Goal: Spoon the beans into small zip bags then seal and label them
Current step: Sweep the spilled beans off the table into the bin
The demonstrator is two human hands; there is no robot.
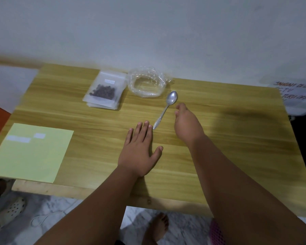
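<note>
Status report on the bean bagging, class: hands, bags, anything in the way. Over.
Left hand flat on table; right hand empty beside spoon. Labelled bean bag tops stack. Nothing blocking.

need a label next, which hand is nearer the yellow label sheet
Left. The left hand lies flat on the table just right of the yellow label sheet; the right hand is farther right, beyond the spoon.

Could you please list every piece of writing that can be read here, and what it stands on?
"JANGAN DI CABU", cut off at the frame edge: white sign.
"CTV", start unclear: same sign.
"TURN OFF": same sign.
Label on the zip bag of beans: too blurred.
Labels on the yellow sheet: nothing legible.
</note>
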